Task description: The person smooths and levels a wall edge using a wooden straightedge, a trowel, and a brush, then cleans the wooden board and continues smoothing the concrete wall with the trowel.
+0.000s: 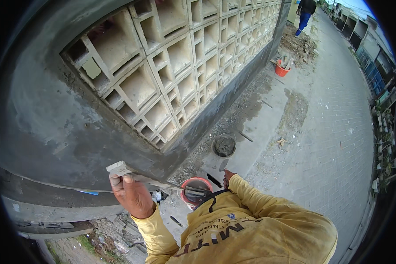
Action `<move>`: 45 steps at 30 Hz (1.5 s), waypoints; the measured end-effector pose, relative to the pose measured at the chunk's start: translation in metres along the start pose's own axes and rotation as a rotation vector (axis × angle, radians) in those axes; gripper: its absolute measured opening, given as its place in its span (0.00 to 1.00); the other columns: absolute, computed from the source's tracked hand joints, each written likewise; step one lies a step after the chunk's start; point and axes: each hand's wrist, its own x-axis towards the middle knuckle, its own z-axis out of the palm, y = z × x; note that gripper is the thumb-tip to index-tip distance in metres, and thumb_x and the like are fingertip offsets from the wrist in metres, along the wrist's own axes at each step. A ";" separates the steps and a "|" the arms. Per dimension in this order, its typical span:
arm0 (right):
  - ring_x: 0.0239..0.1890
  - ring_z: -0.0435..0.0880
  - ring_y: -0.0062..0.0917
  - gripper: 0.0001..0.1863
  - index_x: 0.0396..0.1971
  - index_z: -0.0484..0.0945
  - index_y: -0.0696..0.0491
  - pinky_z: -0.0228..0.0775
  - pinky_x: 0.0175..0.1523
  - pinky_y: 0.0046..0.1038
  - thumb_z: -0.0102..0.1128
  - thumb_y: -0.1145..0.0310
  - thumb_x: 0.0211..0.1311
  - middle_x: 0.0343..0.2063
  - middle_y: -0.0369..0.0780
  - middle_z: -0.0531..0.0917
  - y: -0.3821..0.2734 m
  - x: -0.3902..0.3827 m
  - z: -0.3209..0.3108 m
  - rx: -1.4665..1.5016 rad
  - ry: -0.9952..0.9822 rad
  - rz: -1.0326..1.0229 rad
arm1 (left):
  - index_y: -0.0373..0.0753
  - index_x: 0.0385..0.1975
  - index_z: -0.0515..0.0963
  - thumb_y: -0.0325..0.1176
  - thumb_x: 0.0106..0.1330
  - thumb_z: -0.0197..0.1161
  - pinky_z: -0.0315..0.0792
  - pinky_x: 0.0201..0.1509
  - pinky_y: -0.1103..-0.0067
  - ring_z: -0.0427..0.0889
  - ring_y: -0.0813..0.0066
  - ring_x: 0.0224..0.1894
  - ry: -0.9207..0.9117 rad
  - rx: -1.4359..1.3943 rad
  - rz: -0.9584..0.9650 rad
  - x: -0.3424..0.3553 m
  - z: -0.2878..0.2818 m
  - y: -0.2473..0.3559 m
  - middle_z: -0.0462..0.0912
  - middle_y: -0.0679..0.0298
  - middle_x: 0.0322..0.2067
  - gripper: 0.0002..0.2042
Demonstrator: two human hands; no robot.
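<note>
My left hand point(132, 196) is raised before the grey rendered wall point(75, 145), thumb and fingers closed round a pale, mortar-caked strip point(138, 176). The strip's thick end sticks up past my fingertips; its far end reaches over a red bucket point(190, 181) holding dark liquid and a long tool. Lower and to the right, my right hand point(228, 177) is closed, its fingers small and partly hidden. Just beyond it shows a grey leaf-shaped patch point(224, 165); I cannot tell whether it is a trowel blade or wet mortar on the ground. Farther on stands a dark bucket of grey mortar point(225, 146).
Pale openwork blocks point(180, 57) fill the wall's opening. Along its foot lie rubble, short sticks point(245, 137) and an orange bucket point(282, 68) with pieces inside. A person in blue trousers point(302, 22) is far up the paved street point(330, 123). Broken debris point(114, 233) lies lower left.
</note>
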 end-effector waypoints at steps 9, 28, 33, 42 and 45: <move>0.13 0.68 0.28 0.19 0.36 0.69 0.50 0.64 0.19 0.35 0.51 0.48 0.62 0.17 0.38 0.70 -0.072 0.049 -0.124 0.123 -0.008 -0.008 | 0.38 0.46 0.70 0.40 0.66 0.57 0.63 0.38 0.78 0.68 0.76 0.38 -0.083 -0.174 -0.038 -0.025 0.105 -0.063 0.72 0.67 0.38 0.14; 0.15 0.74 0.36 0.13 0.39 0.70 0.53 0.66 0.19 0.39 0.53 0.60 0.61 0.19 0.44 0.76 -0.075 0.101 -0.358 0.407 0.301 -0.015 | 0.39 0.36 0.71 0.46 0.70 0.50 0.64 0.34 0.77 0.68 0.75 0.31 -0.200 -0.352 -0.247 -0.070 0.221 -0.146 0.71 0.67 0.31 0.15; 0.18 0.79 0.34 0.23 0.49 0.58 0.47 0.70 0.20 0.39 0.58 0.67 0.57 0.23 0.44 0.78 -0.073 0.072 -0.311 -0.010 0.260 -0.192 | 0.39 0.35 0.68 0.42 0.68 0.51 0.61 0.37 0.75 0.64 0.72 0.35 -0.349 -0.437 -0.155 -0.066 0.202 -0.093 0.66 0.65 0.32 0.11; 0.42 0.77 0.52 0.22 0.45 0.71 0.56 0.70 0.48 0.43 0.55 0.57 0.55 0.38 0.54 0.79 -0.095 0.049 -0.288 -1.040 0.376 -0.864 | 0.40 0.25 0.65 0.26 0.48 0.59 0.55 0.35 0.77 0.58 0.73 0.31 -0.144 -0.555 0.103 -0.118 0.139 0.063 0.59 0.67 0.25 0.09; 0.42 0.77 0.52 0.21 0.46 0.71 0.56 0.69 0.48 0.43 0.54 0.57 0.56 0.40 0.54 0.77 -0.088 0.047 -0.285 -0.952 0.402 -1.074 | 0.42 0.20 0.61 0.24 0.46 0.56 0.54 0.32 0.78 0.57 0.74 0.30 -0.116 -0.563 0.159 -0.144 0.119 0.106 0.57 0.67 0.25 0.09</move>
